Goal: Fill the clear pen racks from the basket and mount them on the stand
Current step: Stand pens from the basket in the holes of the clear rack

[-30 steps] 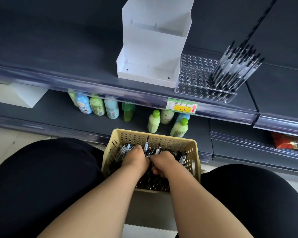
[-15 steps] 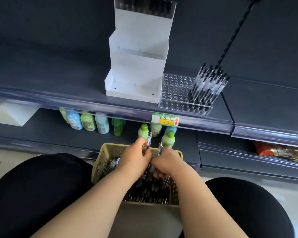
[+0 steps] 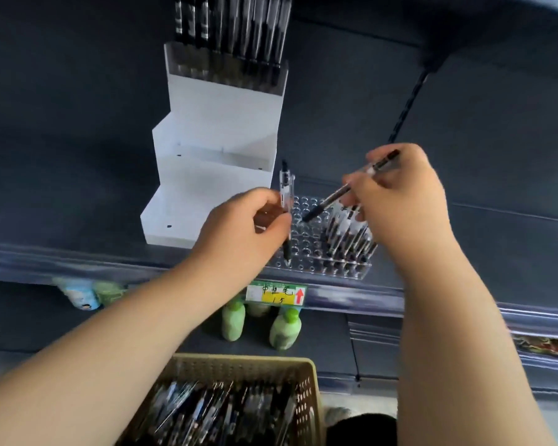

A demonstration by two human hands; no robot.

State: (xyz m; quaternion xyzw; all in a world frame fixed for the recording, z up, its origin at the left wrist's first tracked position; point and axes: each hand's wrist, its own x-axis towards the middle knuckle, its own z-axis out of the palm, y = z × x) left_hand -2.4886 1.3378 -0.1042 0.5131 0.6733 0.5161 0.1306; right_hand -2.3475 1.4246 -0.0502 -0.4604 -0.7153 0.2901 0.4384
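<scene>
Head view: above the clear rack (image 3: 307, 243), our left grip (image 3: 248, 220) pinches an upright pen (image 3: 284, 188), our right grip (image 3: 400, 201) a slanted pen (image 3: 342, 193). We should square each tip over a free hole before lowering. The basket (image 3: 239, 361) sits below the rack.

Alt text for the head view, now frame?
The left hand holds a pen upright and the right hand a slanted pen, tip down, over a partly filled clear rack on a shelf. A white tiered stand is beside it; a basket of pens sits below.
</scene>
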